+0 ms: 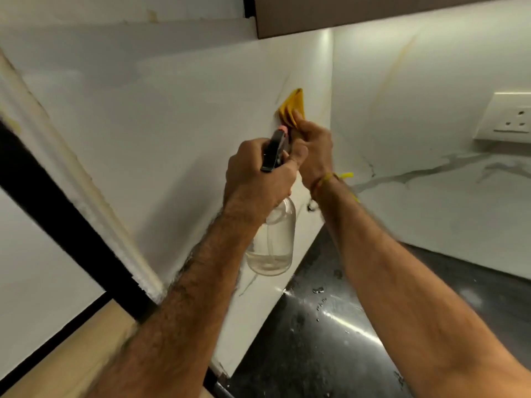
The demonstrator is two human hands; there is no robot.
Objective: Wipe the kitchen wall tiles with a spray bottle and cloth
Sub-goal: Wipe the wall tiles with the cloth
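**Wiping the corner tiles, with much of the wall left to judge**

Reaching both arms toward the corner, I am working the wall tiles (pixel 178 116) with cloth and spray together. My left hand (pixel 255 173) is gripping the neck of the spray bottle (pixel 273 239), its fingers curled round the dark trigger head, nozzle aiming at the wall; the clear bottle is hanging below my fist, holding only a little liquid at the bottom. My right hand (pixel 314 150) is pinching the yellow cloth (pixel 293 107), its fingers closed on the bunched fabric and pressing it against the tile just left of the corner seam, under the upper cabinet (pixel 373 15).

I am judging the job as mid-way: droplets are lying on the dark tabletop (pixel 330 326), which suggests spraying is under way, yet yellowish streaks are showing on the tile beside the cloth and on the adjoining wall near the socket (pixel 508 116). That right-hand wall is looking untouched, and I cannot tell how clean the left stretch is.
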